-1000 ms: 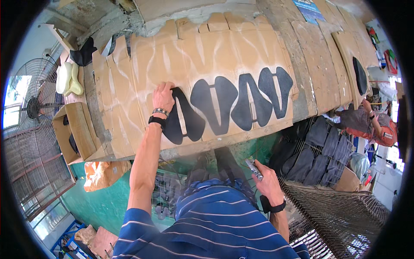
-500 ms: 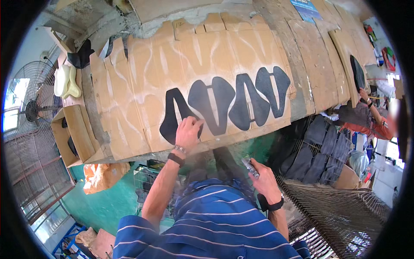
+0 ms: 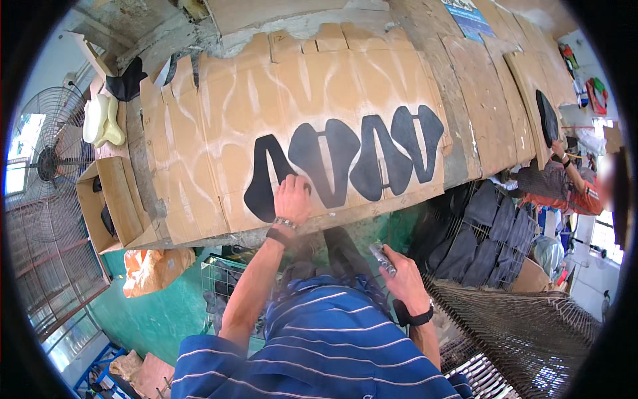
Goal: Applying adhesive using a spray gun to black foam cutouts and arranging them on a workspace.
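Observation:
My left hand [image 3: 292, 199] is over the leftmost black, forked cut-out piece [image 3: 261, 189], its fingers bent down and closed at the piece's right leg. The fingertips are partly hidden. To its right lie several similar flat black pieces: a greyish-looking one [image 3: 345, 149], another [image 3: 363, 174] and the far right one [image 3: 432, 130]. All rest on the cardboard-covered table [image 3: 193, 143]. Lower right, near my waist, my right hand [image 3: 407, 286] is closed around a silver metal tool [image 3: 383, 259] that looks like a spray gun; my fingers hide part of it.
Pale curved outlines mark the cardboard. A cardboard box [image 3: 109, 206], a cream foot-shaped form [image 3: 103, 120] and a large fan [image 3: 48, 163] are at left. Right of me stand a rack of dark pieces [image 3: 478, 233] and netting [image 3: 512, 319]. Another person [image 3: 565, 183] works far right.
The fingers of my left hand have drawn closer together at the leftmost piece. My right hand keeps its hold on the metal tool near my waist. The view has shifted slightly.

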The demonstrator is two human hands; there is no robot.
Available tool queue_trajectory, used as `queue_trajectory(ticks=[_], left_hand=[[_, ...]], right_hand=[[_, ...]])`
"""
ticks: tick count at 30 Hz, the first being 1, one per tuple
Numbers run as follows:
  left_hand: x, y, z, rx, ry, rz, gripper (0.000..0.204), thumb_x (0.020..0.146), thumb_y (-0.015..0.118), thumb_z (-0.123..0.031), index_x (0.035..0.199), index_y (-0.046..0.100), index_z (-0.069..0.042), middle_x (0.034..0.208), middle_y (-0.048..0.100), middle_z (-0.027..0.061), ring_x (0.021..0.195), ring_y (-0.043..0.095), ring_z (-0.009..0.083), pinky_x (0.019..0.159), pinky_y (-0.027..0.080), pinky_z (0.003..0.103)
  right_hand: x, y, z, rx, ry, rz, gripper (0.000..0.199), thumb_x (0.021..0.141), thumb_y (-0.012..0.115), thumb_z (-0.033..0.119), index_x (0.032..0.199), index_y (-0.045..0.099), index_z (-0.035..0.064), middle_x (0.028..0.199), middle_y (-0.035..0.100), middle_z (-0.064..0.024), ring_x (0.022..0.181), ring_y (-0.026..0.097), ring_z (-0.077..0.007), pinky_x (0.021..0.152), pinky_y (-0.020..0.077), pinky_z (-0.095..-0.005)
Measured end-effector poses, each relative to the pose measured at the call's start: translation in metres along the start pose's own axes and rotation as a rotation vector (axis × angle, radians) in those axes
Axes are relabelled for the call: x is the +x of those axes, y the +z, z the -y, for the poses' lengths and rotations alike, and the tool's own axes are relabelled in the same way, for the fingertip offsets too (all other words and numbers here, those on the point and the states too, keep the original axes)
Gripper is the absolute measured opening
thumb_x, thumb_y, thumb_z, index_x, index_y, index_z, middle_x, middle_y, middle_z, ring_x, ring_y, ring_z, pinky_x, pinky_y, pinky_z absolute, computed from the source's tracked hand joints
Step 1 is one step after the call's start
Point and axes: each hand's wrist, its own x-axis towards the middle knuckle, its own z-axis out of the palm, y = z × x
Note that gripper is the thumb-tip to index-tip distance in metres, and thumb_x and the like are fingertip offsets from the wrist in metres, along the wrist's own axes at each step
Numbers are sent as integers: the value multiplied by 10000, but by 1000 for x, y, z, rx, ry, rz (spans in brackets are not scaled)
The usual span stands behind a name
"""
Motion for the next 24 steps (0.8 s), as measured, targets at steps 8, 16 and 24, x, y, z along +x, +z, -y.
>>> queue_trajectory(ticks=[8, 16, 24], left_hand=[[-1, 2, -7, 22, 4, 24, 312, 802, 726, -201, 1086, 646, -98, 1033, 562, 110, 989, 605, 328, 811, 478, 487], [1, 5, -8, 52, 2, -25, 210, 846, 679, -122, 1052, 652, -90, 1000, 594, 122, 940, 628, 341, 790, 508, 474], [-21, -10, 2, -211, -62, -70, 233, 890, 624, -63, 1107, 702, -85, 1046, 692, 122, 988, 651, 345, 868, 523, 461]], right_hand=[[-1, 1, 2, -15, 1, 13, 567, 842, 731, 48, 1387, 600, -42, 1239, 684, -287, 1141, 663, -447, 973, 532, -448], [0, 2, -1, -31, -8, 10, 569, 831, 737, 33, 1379, 604, -42, 1237, 686, -283, 1134, 664, -447, 970, 535, -447], [0, 0, -3, -30, -23, 1, 559, 834, 737, 37, 1373, 608, -36, 1232, 688, -279, 1126, 664, -449, 963, 537, -454]])
